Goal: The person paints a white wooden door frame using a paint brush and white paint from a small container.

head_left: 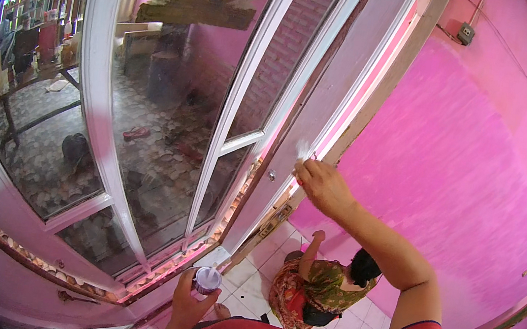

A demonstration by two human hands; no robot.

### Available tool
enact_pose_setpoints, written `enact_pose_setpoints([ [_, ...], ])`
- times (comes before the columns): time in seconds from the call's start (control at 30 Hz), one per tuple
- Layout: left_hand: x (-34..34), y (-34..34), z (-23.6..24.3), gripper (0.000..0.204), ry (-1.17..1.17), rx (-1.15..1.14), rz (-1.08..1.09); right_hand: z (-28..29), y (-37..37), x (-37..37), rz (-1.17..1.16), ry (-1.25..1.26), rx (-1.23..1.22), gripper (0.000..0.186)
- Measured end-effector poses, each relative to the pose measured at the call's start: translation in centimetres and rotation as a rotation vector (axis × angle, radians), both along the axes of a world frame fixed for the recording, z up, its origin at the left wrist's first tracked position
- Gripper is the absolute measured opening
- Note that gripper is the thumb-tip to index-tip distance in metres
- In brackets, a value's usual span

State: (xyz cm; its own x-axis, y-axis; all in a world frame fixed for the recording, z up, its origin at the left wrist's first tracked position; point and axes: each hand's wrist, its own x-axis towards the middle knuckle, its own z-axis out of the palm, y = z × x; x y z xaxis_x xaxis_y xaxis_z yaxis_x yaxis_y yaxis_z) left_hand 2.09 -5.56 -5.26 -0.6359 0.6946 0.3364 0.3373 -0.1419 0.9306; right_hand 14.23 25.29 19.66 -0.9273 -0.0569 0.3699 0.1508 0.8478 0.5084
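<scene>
My right hand grips a paintbrush with pale, motion-blurred bristles, held against or very close to the whitish wooden door edge, just above and right of a small metal fitting. Low in the view, my left hand holds a small open can of white paint with a stick or similar object standing in it. The can is beside the bottom of the white-framed glass panels, through which a room shows.
Below my right arm, another person in patterned clothing sits on the white tiled floor. A pink wall fills the right, with a socket box high up. Behind the glass are sandals, furniture and other items.
</scene>
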Motion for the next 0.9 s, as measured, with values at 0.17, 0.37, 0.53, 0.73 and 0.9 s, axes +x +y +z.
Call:
enact_pose_setpoints([
  [0.17,-0.2,-0.2,0.7,0.052,-0.009,-0.029,-0.019,-0.2,0.9,0.1,-0.081,0.137,-0.343,0.015],
  [0.37,-0.2,-0.4,1.2,0.053,0.064,-0.043,0.016,7.5,-0.7,-1.0,-0.097,0.447,-0.174,0.014],
  [0.53,-0.3,0.6,1.3,0.055,0.076,-0.013,-0.024,6.0,-0.6,-0.3,-0.118,0.385,0.121,0.018],
  [0.73,-1.1,1.7,1.5,0.064,0.061,-0.02,0.005,-4.2,0.0,-0.3,-0.012,0.081,-0.104,0.021],
  [0.9,-1.5,2.3,0.9,0.067,0.139,0.058,0.062,-4.6,0.6,-0.3,-0.064,0.138,-0.361,0.019],
])
